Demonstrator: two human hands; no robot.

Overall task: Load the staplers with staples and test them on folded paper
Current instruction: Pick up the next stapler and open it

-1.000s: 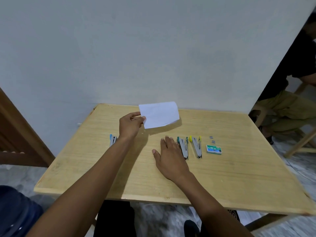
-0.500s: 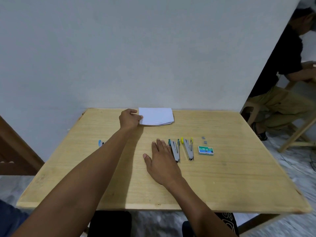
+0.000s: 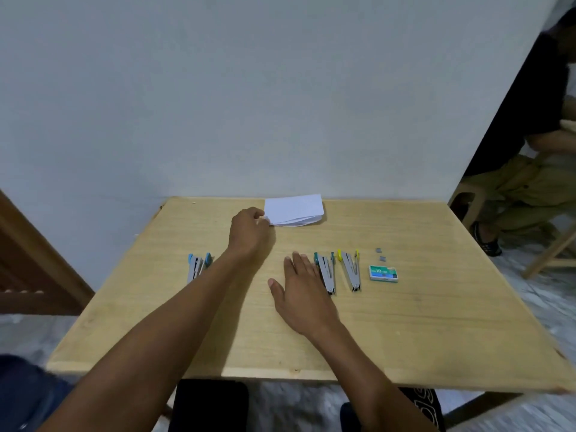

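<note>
A folded white paper point(image 3: 294, 209) lies at the table's far edge by the wall. My left hand point(image 3: 249, 232) is curled at its near-left corner, fingertips pinching the paper. My right hand point(image 3: 304, 294) rests flat on the table point(image 3: 436, 322), fingers spread, holding nothing. Its fingers lie against a teal-tipped stapler point(image 3: 326, 272), which is sprung open. A yellow-tipped stapler point(image 3: 350, 269), also open, lies just right of it. A blue-tipped stapler point(image 3: 198, 266) lies left of my left forearm. A green staple box point(image 3: 383, 273) sits right of the yellow stapler, with loose staple strips point(image 3: 380, 254) behind it.
The wall point(image 3: 280, 104) stands directly behind the table. A person point(image 3: 536, 182) sits on a wooden stool at the right, beyond the table's far right corner. A brown wooden frame point(image 3: 28, 260) stands at the left. Table edges are close on all sides.
My left hand has lowered the folded paper from the air onto the table's far edge. My right hand has stayed flat beside the teal stapler.
</note>
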